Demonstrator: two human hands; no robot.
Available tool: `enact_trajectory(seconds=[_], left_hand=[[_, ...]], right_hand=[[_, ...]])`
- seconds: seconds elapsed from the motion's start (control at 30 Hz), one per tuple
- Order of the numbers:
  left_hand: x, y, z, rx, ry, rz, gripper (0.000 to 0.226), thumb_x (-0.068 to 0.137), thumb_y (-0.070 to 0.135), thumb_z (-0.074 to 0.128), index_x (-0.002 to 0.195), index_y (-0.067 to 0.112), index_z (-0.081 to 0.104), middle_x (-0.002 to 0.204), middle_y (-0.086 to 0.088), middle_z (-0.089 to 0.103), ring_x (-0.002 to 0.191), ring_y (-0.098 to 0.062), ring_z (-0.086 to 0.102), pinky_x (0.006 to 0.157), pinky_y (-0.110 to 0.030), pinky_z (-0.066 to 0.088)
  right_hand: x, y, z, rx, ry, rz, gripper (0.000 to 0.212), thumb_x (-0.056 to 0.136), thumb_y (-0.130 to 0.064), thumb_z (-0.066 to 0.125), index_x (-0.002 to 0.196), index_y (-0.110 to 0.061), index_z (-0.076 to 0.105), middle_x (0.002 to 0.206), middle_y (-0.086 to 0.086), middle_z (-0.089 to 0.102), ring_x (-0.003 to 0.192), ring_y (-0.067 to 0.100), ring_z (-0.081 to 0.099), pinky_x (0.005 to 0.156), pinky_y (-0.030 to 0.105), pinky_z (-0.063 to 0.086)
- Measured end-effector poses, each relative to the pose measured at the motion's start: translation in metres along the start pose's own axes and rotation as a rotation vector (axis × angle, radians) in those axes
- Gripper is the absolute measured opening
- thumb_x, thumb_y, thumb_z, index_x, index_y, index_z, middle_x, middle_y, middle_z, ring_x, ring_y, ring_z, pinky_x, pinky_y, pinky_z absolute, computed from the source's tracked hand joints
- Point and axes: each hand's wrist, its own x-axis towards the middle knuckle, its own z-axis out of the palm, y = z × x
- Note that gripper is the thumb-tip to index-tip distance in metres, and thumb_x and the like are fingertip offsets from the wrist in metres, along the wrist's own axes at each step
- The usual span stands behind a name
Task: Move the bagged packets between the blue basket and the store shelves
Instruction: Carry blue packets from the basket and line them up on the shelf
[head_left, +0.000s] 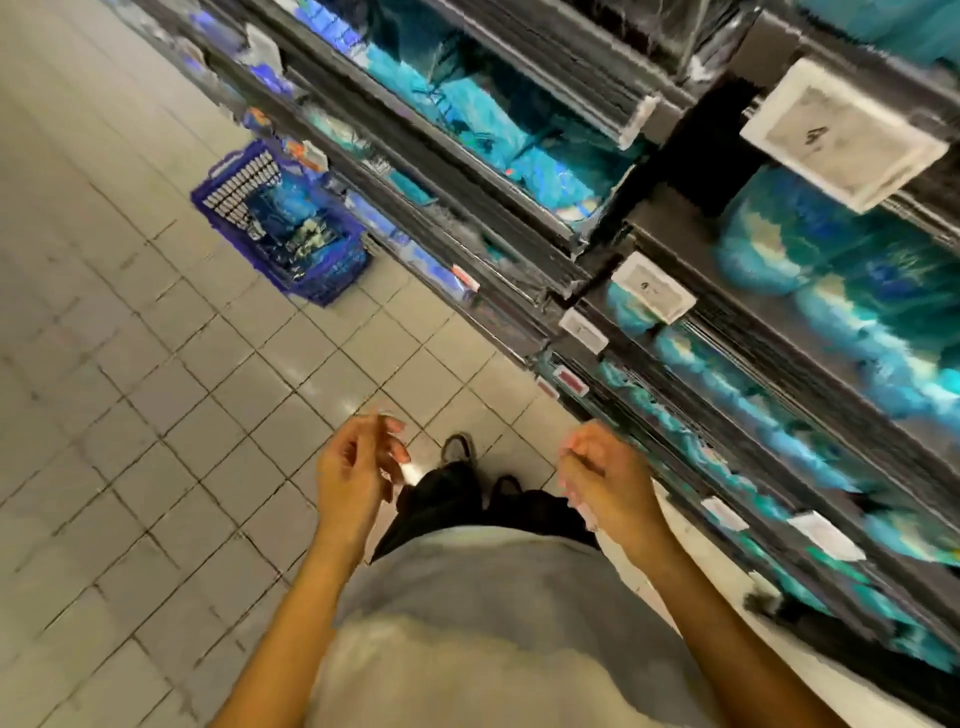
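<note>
Hands are both empty – the left hand (358, 467) and right hand (602, 475) hang low at about 6 o'clock, fingers loosely curled and holding nothing. That puts the task, as I read it, between carries: nothing is in hand and the person stands in the aisle well apart from the basket (283, 223), which sits on the tiled floor (130, 415) at about 10 o'clock, tight against the foot of the shelves (519, 234).

Inside the basket lie a few bluish packets (291, 218); blur hides how many, and it is far from full. The shelves run from 12 down to 4 o'clock and hold rows of blue and teal bagged goods (831, 280) behind white price tags (652, 286) – tiers look well stocked, though smearing hides any detail.

Next move likely calls for walking up to the basket, stooping, and taking a packet by its loose bag; a soft bag may slip or sag, so a full-handed hold would suit
</note>
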Motion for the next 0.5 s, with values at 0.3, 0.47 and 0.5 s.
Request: enact_trajectory(seconds=[0.3, 0.47, 0.5], left_hand=[[-0.012, -0.059, -0.079, -0.129, 0.428, -0.224, 0.032, 0.109, 0.020, 0.040, 0.097, 0.009, 0.067, 0.070, -0.009, 0.065, 0.054, -0.015, 0.056, 0.044, -0.022, 0.043], [0.023, -0.081, -0.133, -0.134, 0.458, -0.245, 0.030, 0.108, 0.017, 0.042, 0.095, 0.016, 0.068, 0.073, -0.006, 0.068, 0.055, -0.015, 0.060, 0.044, -0.025, 0.045], [0.037, -0.081, -0.142, -0.137, 0.461, -0.252, 0.029, 0.108, 0.017, 0.043, 0.094, 0.015, 0.068, 0.073, -0.006, 0.069, 0.056, -0.015, 0.061, 0.043, -0.025, 0.045]], right_hand=[[0.095, -0.092, 0.094, 0.034, -0.206, -0.055, 0.018, 0.098, -0.013, 0.062, 0.084, -0.015, 0.053, 0.056, -0.004, 0.058, 0.052, 0.015, 0.059, 0.039, 0.021, 0.043], [0.139, -0.135, 0.162, -0.029, -0.317, -0.077, 0.015, 0.099, -0.015, 0.059, 0.085, -0.010, 0.060, 0.057, 0.000, 0.060, 0.053, 0.017, 0.064, 0.046, 0.029, 0.051], [0.147, -0.141, 0.175, -0.038, -0.324, -0.072, 0.015, 0.099, -0.015, 0.059, 0.086, -0.009, 0.061, 0.058, 0.001, 0.061, 0.053, 0.018, 0.064, 0.046, 0.030, 0.051]])
